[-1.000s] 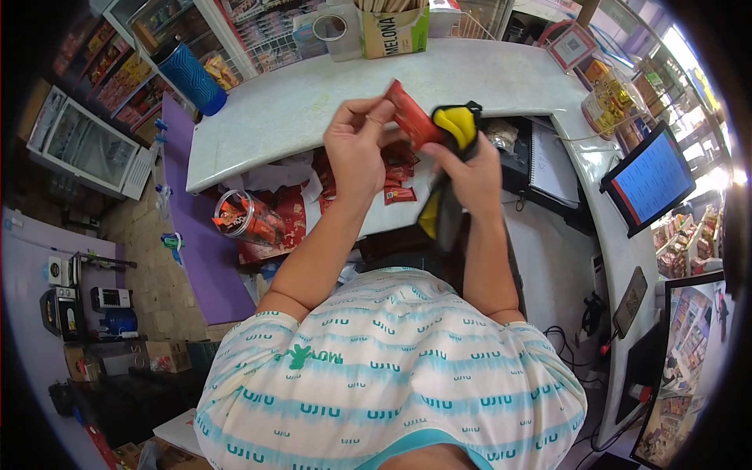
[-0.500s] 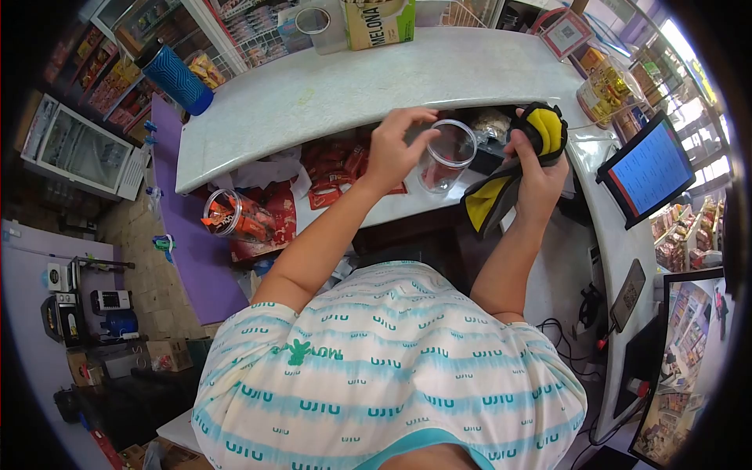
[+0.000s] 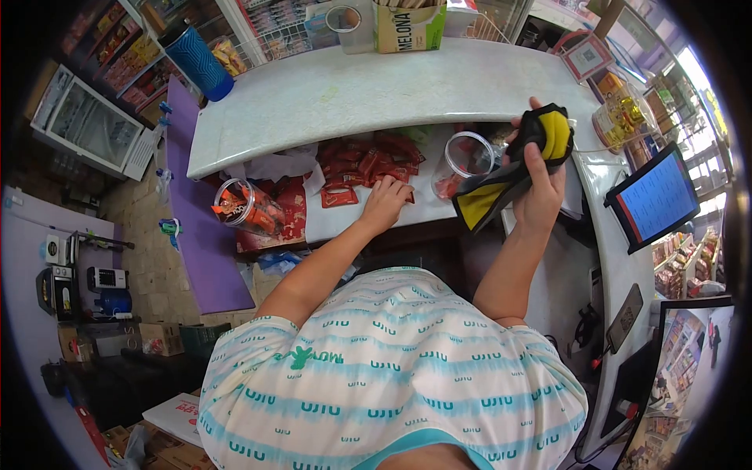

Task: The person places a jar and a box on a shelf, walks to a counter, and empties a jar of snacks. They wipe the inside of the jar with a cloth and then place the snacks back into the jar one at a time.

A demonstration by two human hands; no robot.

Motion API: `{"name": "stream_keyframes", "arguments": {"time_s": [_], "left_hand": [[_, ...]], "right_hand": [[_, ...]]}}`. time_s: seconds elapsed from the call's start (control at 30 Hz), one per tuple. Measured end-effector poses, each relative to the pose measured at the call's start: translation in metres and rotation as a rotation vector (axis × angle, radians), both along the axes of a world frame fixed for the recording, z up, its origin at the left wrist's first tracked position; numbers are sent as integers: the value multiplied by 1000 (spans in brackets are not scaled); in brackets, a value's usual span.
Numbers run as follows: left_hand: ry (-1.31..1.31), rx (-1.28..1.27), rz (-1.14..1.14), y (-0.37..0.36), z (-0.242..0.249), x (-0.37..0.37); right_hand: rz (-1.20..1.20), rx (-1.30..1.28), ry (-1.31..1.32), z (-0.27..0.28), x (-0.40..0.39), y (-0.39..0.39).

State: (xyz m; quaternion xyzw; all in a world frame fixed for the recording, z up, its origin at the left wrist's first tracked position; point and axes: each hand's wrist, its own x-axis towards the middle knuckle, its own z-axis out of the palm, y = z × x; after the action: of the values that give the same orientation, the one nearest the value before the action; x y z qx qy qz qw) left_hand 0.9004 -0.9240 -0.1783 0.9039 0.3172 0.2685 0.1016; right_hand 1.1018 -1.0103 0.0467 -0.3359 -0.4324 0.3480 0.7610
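Observation:
My left hand (image 3: 384, 207) reaches down to the shelf under the counter, fingers curled over a small red packet (image 3: 410, 196) whose edge shows at the fingertips. Beside and behind it lies a loose pile of red packets (image 3: 368, 160). My right hand (image 3: 540, 188) grips a folded black and yellow cloth (image 3: 493, 196), one end hanging toward the left. Between my hands stands an open clear plastic jar (image 3: 468, 153), tilted in view, with a little red at its bottom. Farther left is another clear jar (image 3: 249, 207) full of orange-red packets.
Above the shelf runs the white counter top (image 3: 376, 86), bearing a blue tumbler (image 3: 196, 61) and a Melona box (image 3: 409, 28). To the right are a tablet (image 3: 654, 196), a gold-filled jar (image 3: 619, 121) and a monitor (image 3: 681, 376). A purple panel (image 3: 205, 258) bounds the left side.
My left hand has moved from beside the clear jar's mouth down and left onto the red packets, its fingers closing there. The right hand still holds the cloth, and the view has shifted slightly.

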Motion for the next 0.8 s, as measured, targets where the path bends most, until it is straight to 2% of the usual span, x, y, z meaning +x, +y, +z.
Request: {"name": "stream_keyframes", "arguments": {"time_s": [0.07,0.17,0.2,0.23,0.27,0.3,0.33,0.37,0.4,0.43,0.5,0.6,0.67,0.7,0.73,0.8], "left_hand": [[-40,9,7,-3,17,-5],[-579,-170,108,-8,69,-15],[-580,-166,112,-7,88,-17],[-1023,-613,-21,-5,107,-17],[-1450,-1072,-173,-6,127,-19],[-1511,-1129,-197,-14,154,-17],[-1570,-1185,-223,-21,171,-14],[-1723,-1277,-328,-22,156,-12],[-1640,-1266,-328,-24,158,-16],[-1603,-1233,-259,-29,161,-13],[-1565,-1195,-191,-31,164,-12],[-1483,-1137,-267,-29,158,-16],[-1211,-941,-177,-34,163,-18],[-1074,-844,-132,-35,165,-18],[-1072,-843,-135,-35,167,-19],[-960,-696,-220,-35,169,-19]], "right_hand": [[88,23,-19,-3,-5,2],[114,76,39,-8,-28,11],[84,69,24,-12,-41,17],[32,101,-26,-20,-58,30],[-29,-26,-332,-27,-71,30],[-5,-42,-402,-32,-96,33],[-47,71,-661,-36,-115,37],[-218,151,-849,-34,-126,40],[-395,234,-1032,-31,-131,43],[-394,245,-1032,-31,-131,47],[-463,104,-883,-34,-130,55],[-420,107,-777,-25,-123,70],[-420,65,-742,-21,-112,80],[-152,-137,-522,-13,-105,81],[113,-332,-292,-8,-97,83],[223,-294,-271,-7,-79,89]]}}
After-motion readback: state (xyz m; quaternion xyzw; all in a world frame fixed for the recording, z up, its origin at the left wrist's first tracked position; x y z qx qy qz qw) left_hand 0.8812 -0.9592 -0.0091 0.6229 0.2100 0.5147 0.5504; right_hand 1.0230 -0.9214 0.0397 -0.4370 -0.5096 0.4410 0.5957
